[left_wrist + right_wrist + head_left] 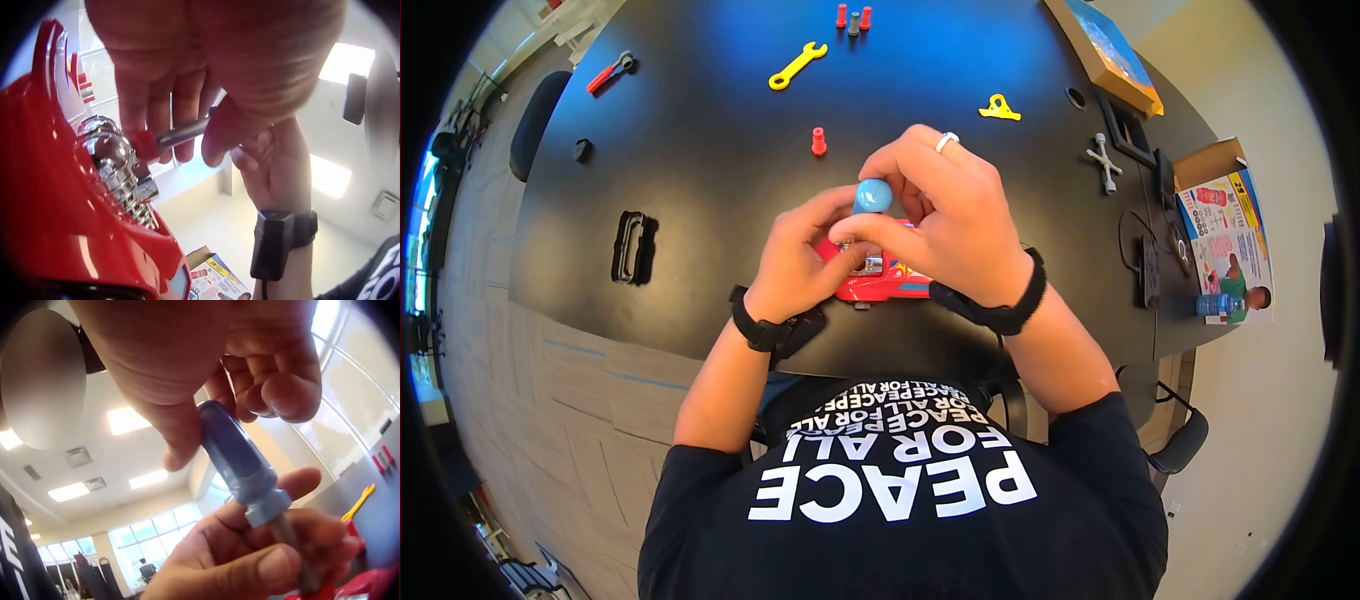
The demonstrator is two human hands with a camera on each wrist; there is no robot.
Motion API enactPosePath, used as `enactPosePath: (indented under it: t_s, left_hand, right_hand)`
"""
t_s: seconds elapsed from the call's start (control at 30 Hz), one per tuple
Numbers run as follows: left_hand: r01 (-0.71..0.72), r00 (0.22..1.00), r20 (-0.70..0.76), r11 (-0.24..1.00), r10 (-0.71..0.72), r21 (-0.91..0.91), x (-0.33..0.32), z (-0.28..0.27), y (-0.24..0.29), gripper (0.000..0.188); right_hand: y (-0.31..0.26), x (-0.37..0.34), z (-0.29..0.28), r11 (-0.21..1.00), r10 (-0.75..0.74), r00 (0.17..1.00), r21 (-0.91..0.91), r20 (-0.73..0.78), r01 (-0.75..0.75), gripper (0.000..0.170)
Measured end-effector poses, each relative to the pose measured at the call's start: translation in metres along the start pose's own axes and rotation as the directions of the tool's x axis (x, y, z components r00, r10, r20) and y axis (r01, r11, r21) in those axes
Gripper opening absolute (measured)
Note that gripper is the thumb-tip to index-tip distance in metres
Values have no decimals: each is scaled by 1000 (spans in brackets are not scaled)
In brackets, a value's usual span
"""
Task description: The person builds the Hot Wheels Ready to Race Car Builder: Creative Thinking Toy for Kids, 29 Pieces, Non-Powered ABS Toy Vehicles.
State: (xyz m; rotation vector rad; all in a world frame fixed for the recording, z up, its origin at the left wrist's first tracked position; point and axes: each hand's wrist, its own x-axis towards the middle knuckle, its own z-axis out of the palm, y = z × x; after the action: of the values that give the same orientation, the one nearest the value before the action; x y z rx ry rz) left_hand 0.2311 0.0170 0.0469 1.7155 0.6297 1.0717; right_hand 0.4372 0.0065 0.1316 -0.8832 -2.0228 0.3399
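Note:
A toy screwdriver (236, 453) with a blue handle and grey shaft stands tilted over a red toy car (878, 290). At its tip sits a red toy bolt (145, 145), right beside the car's chrome engine (112, 153). My left hand (792, 262) pinches the shaft between thumb and fingers, low down near the bolt. Around the handle's top my right hand (952, 215) is loosely bent, its thumb along one side. A gap shows between its fingertips (290, 397) and the handle. Both hands hide much of the car in the head view.
Farther back on the black table lie a yellow wrench (798, 66), a red bolt (819, 141), a yellow clip-like part (999, 108) and red-handled pliers (611, 73). A grey cross-shaped tool (1104, 163) and a printed box (1225, 220) are to the right. Black frame parts (631, 247) lie left.

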Motion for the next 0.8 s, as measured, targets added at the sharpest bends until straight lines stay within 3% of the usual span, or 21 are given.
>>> enactPosePath:
  t_s: [0.03, 0.1, 0.17, 0.23, 0.27, 0.3, 0.37, 0.43, 0.5, 0.57, 0.63, 0.67, 0.73, 0.8]
  left_hand:
    - [-2, 1000, 7, 1000, 2, -2, 0, -1, 0, 42]
    - [78, 997, 36, 992, -75, -102, -2, -4, -1, 44]
    - [114, 993, 38, 970, -108, -213, -5, -5, -3, 46]
    - [59, 986, 155, 998, -62, 27, -2, -11, 1, 49]
    - [-14, 997, 77, 999, 11, 42, -1, -2, 6, 48]
    - [-17, 996, 87, 999, 14, 36, -1, 0, 3, 48]
    - [26, 999, -35, 1000, -26, -13, -3, 0, -6, 45]
    - [75, 997, 9, 990, -75, -123, -2, -2, 0, 41]
    - [112, 991, 82, 992, -107, -50, -7, -6, -7, 39]
    - [119, 990, 92, 990, -111, -80, -5, -1, -5, 34]
    - [-55, 998, -20, 995, 57, 81, 0, 6, -2, 30]
    - [-55, 998, -19, 995, 57, 81, 1, 6, 0, 30]
    - [106, 993, -45, 991, -109, -77, -1, 5, 3, 34]
    - [111, 994, 20, 993, -111, -41, -4, -2, -4, 35]
  right_hand:
    - [-5, 1, -1, 998, 40, 999, -56, -11, -40, 40]
    - [-12, 4, 2, 998, 70, 995, 3, -75, -70, 40]
    - [-8, -1, 3, 966, 120, 991, 223, 57, -129, 39]
    - [-2, -7, 0, 980, 59, 991, 184, 118, -80, 44]
    - [-2, -8, 3, 991, 98, 994, 92, 52, -102, 45]
    - [-3, -9, 6, 992, 129, 991, 2, -17, -129, 46]
    - [-5, -7, 5, 992, 120, 991, -16, -64, -121, 41]
    - [-10, -4, 3, 947, 164, 987, 281, 2, -158, 38]
    - [4, -12, 9, 962, 123, 992, 241, 42, -129, 38]
    - [5, -13, 13, 989, 97, 995, 117, -27, -93, 44]
    - [0, -11, 11, 991, 116, 991, 68, -65, -112, 43]
    - [-1, -10, 10, 991, 133, 986, 22, -102, -131, 41]
    - [0, -10, 13, 983, 140, 987, 132, -73, -130, 40]
    - [0, -11, 14, 961, 142, 989, 247, -40, -128, 38]
